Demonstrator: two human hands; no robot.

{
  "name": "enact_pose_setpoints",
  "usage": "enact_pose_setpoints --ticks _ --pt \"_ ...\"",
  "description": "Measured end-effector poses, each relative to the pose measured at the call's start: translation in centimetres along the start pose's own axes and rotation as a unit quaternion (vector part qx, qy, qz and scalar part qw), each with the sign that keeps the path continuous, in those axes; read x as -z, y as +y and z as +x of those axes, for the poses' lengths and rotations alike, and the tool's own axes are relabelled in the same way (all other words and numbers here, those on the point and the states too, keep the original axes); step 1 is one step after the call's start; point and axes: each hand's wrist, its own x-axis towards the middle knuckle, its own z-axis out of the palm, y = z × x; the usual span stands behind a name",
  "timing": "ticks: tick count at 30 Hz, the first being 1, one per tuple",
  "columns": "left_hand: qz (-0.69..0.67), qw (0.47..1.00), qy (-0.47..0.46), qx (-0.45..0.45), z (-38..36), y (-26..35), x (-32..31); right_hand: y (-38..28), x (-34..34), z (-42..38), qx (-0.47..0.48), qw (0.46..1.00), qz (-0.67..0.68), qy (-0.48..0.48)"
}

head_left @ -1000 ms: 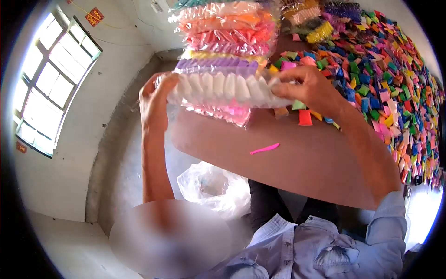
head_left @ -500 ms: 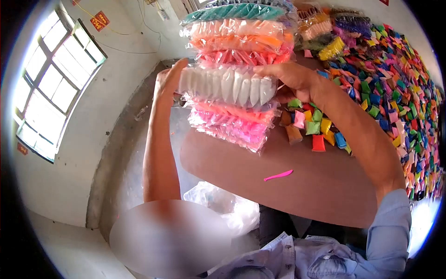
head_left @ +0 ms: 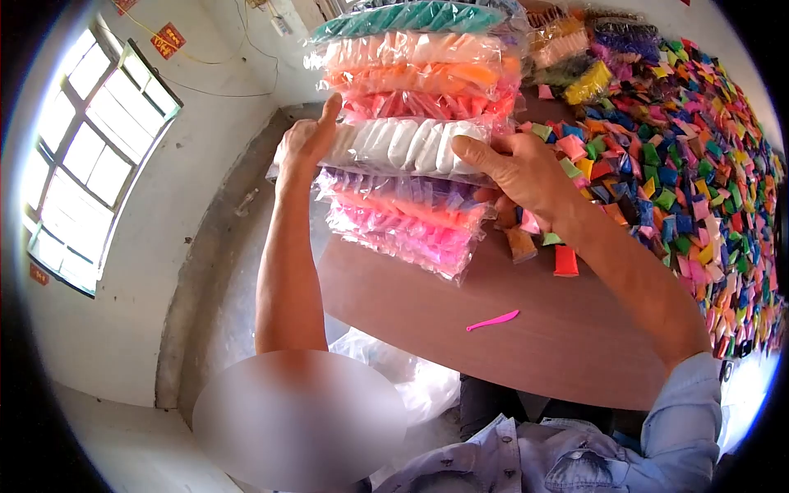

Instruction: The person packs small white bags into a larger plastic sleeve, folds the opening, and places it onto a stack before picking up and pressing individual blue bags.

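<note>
Both hands are clamped on a white packet (head_left: 403,146), a clear bag filled with a row of white pieces: the left hand (head_left: 306,144) presses its left end with the thumb up, and the right hand (head_left: 516,174) grips its right end with fingers spread over the front. The white packet sits in the middle of a tall stack of packets (head_left: 415,123) at the far left edge of the brown desk (head_left: 493,329), with purple, orange and pink packets under it and red, orange, peach and teal ones above. To the right of the stack a wide heap of small coloured sachets (head_left: 682,164) covers the desk, a few loose ones lying just by the right hand, and a thin pink strip (head_left: 493,320) lies alone on the bare wood nearer the person. A crumpled clear plastic bag (head_left: 411,378) lies on the floor below the desk edge. The stack looks risky: the packets are slippery, bulge unevenly and overhang the desk edge on the left, so a push or pull on the middle one could slide the upper packets off and tip them to the floor. The lower pink packets already sag toward the person and could slip out too.
</note>
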Motion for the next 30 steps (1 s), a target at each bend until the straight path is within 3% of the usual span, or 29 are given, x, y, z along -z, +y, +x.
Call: enact_pose_setpoints --ticks 5,7,8,10,11,13,15,18,21,23,26,30 --pt "0.042 0.996 0.068 -0.030 0.3 0.0 -0.7 2.3 1.0 -1.2 0.041 0.995 -0.036 0.085" --pt "0.044 0.996 0.068 -0.032 0.5 0.1 -0.6 2.6 1.8 -1.7 0.177 0.956 -0.185 0.146" --pt "0.046 0.996 0.067 -0.035 0.5 0.2 -0.7 2.4 2.0 -1.6 0.177 0.956 -0.185 0.146" --pt "0.047 0.997 0.049 -0.026 0.1 0.5 -0.3 1.9 2.2 -1.1 0.436 0.811 -0.318 0.226" --pt "0.047 0.998 0.030 -0.017 -0.1 0.7 -0.1 1.5 1.8 -1.0 0.436 0.811 -0.318 0.227" --pt "0.049 0.998 0.022 -0.017 -0.2 0.9 0.2 0.5 0.5 -0.6 0.511 0.731 -0.407 0.197" --pt "0.051 0.998 0.014 -0.017 0.2 0.6 0.0 0.9 -0.8 -0.1 0.518 0.718 -0.430 0.180" --pt "0.010 0.996 0.084 -0.042 1.3 -0.7 -0.7 2.3 -1.6 1.1 0.512 0.704 -0.466 0.158" --pt "-0.092 0.989 0.105 -0.048 1.5 -1.5 -0.5 2.8 -1.6 1.7 0.494 0.706 -0.483 0.152" --pt "-0.312 0.935 0.111 -0.124 1.6 -2.4 -1.2 2.7 -1.7 1.8 0.490 0.707 -0.487 0.150" --pt "-0.257 0.934 0.185 -0.167 -3.0 -0.5 -0.1 2.4 -1.7 1.7 0.484 0.708 -0.495 0.138" --pt "-0.236 0.920 0.158 -0.270 -5.7 -1.2 -2.1 2.7 -1.8 1.8 0.479 0.710 -0.498 0.136"
